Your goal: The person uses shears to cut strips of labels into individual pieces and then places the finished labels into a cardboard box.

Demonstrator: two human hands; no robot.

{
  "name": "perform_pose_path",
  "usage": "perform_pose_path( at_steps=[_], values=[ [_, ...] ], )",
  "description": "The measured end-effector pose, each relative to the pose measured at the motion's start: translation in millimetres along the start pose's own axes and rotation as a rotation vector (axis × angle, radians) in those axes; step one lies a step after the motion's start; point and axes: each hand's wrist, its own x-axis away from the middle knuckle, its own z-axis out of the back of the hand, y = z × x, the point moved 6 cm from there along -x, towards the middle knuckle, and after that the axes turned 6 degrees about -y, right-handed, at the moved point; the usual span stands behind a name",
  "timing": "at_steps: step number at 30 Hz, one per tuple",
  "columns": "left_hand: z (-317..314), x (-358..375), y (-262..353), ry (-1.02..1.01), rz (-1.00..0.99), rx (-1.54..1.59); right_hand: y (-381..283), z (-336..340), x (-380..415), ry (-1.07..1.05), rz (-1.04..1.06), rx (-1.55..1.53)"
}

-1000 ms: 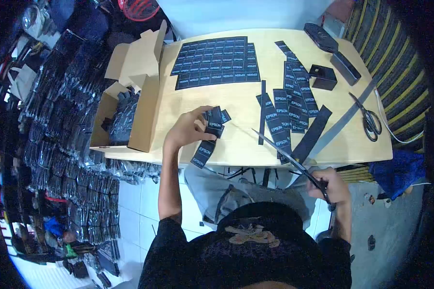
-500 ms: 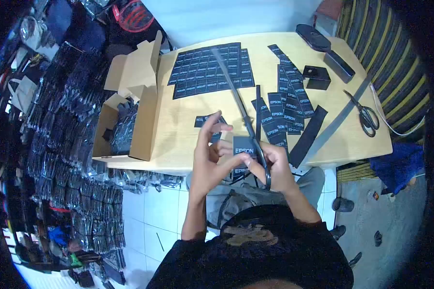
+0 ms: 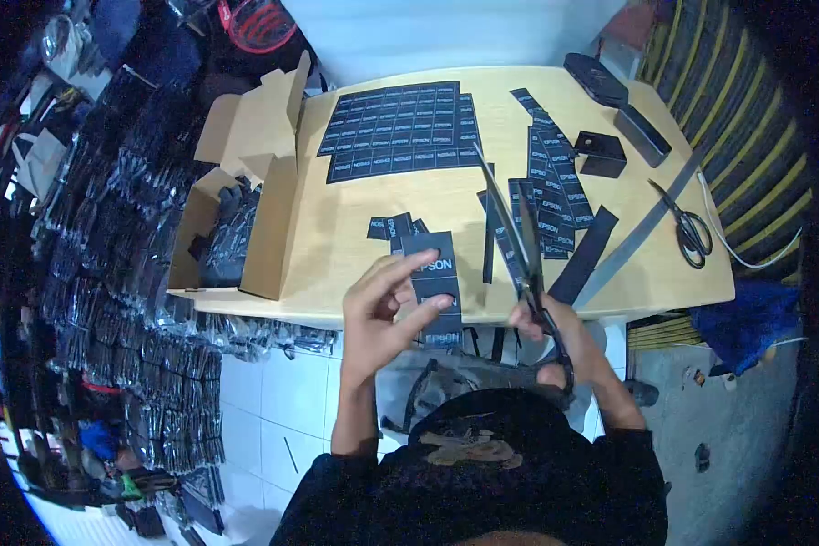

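In my left hand (image 3: 380, 314) is a short strip of black labels (image 3: 439, 314) printed EPSON, held near the table's front edge with fingers and thumb against it. My right hand (image 3: 573, 341) grips the handles of a large pair of scissors (image 3: 530, 259). Their blades are spread apart and point away from me, to the right of the strip and not touching it. Behind my left hand a few small label pieces (image 3: 379, 227) lie on the table, partly hidden by the strip.
Sheets of labels (image 3: 391, 118) lie at the back of the table (image 3: 337, 246). An open cardboard box (image 3: 278, 227) with dark pieces inside stands on the left. On the right are cut label strips (image 3: 555, 173), a black block (image 3: 601, 153), a steel ruler (image 3: 642, 227) and smaller scissors (image 3: 692, 232).
The scissors have moved right, away from the label strip, and their blades have opened. My right hand has moved right with them; my left hand has shifted slightly left with the strip.
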Motion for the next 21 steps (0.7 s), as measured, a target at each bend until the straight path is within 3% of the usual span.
perform_pose_path(
  at_steps=[2, 5, 6, 8, 10, 13, 16, 21],
  values=[
    [3.5, -4.4, 11.8, 0.012, 0.007, 0.018, -6.0, 6.5, 12.7, -0.166, -0.246, 0.006],
    [6.0, -9.3, 20.8, -0.066, -0.01, -0.003, -7.5, 19.6, 30.6, -0.28, -0.368, 0.146],
    [7.7, -10.4, 23.5, -0.064, -0.01, 0.001, -11.2, 24.5, 30.9, -0.281, -0.371, 0.148],
    [4.4, -12.4, 21.8, -0.166, 0.095, -0.032, -21.1, 23.5, 29.0, -0.505, -0.342, 0.239],
    [2.3, -14.9, 20.9, -0.215, 0.104, -0.033, -31.0, 22.6, 23.7, -0.5, -0.357, 0.218],
    [-8.4, -14.6, 14.6, -0.41, 0.251, -0.093, -35.3, 20.5, 19.0, -0.576, -0.203, 0.255],
    [-12.3, -16.0, 11.3, -0.417, 0.298, -0.06, -33.3, 21.9, 15.0, -0.654, -0.306, 0.278],
    [-12.8, -15.4, 9.6, -0.43, 0.262, -0.056, -30.6, 21.2, 11.3, -0.611, -0.31, 0.237]
  ],
)
